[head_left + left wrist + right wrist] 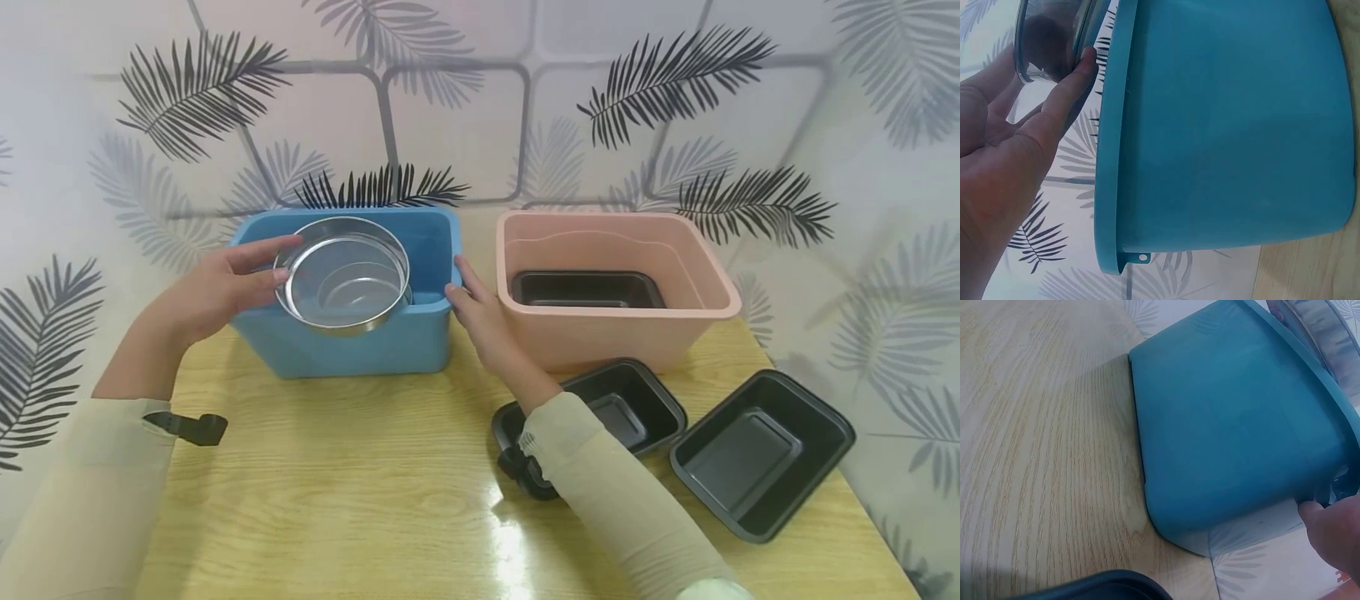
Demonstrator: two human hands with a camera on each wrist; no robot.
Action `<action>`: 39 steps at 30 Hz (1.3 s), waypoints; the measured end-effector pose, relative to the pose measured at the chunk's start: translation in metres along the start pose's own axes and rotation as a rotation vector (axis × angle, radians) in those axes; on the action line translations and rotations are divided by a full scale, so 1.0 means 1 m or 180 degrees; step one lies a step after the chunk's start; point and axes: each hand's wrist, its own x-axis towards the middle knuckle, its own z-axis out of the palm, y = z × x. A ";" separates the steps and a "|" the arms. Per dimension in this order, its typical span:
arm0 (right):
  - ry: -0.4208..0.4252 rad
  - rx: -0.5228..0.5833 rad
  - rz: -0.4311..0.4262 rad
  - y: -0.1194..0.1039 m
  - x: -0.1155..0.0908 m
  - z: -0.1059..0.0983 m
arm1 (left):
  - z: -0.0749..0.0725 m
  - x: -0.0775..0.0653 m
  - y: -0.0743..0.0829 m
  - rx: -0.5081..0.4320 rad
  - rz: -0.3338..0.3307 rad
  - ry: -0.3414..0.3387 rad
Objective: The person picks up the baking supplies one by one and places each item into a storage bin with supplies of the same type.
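My left hand (206,287) pinches the left edge of a round metal sieve (341,275), thumb and fingers at its rim. The sieve is tilted above the front rim of a blue plastic bin (360,346); through its mesh a smaller round outline shows inside the bin. In the left wrist view, the metal wall of the sieve (1054,37) stands beside the bin's rim. My right hand (487,329) grips the right end of the blue bin just under its rim. The right wrist view shows the thumb (1319,519) at that corner, the other fingers mostly hidden.
Right of the blue bin stands a pink bin (600,333) with a dark loaf pan (585,287) inside. A black baking pan (630,408) lies partly under my right forearm, beside another black rectangular pan (757,458). A leaf-patterned wall backs the wooden table (337,483).
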 end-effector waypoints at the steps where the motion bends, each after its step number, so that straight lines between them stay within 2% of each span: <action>1: -0.0004 -0.0007 -0.0001 0.000 0.000 0.000 | -0.002 0.003 0.000 -0.0064 -0.0004 0.0004; 6: 0.0011 -0.0052 0.0009 0.000 0.000 0.000 | -0.010 0.022 -0.004 -0.0440 0.0005 -0.0019; 10: 0.0025 -0.0043 -0.0001 0.001 0.001 0.001 | -0.016 0.038 -0.006 -0.0589 0.0015 -0.0070; 14: 0.0061 0.0009 0.0006 0.002 0.001 0.002 | -0.021 0.054 -0.007 -0.0610 -0.0034 -0.0143; 22: 0.0071 0.0015 0.0007 0.001 0.000 0.002 | -0.021 0.075 -0.013 -0.0199 -0.0230 -0.0344; 29: 0.0026 -0.0011 0.0031 0.001 0.001 0.001 | -0.022 0.088 -0.027 -0.0032 -0.0458 -0.0483; 34: 0.0045 -0.0054 0.0102 -0.001 0.000 0.001 | -0.023 0.097 -0.041 0.0020 -0.0540 -0.0592; 39: 0.0063 -0.0062 0.0098 -0.002 -0.001 0.001 | -0.021 0.104 -0.048 0.0084 -0.0651 -0.0630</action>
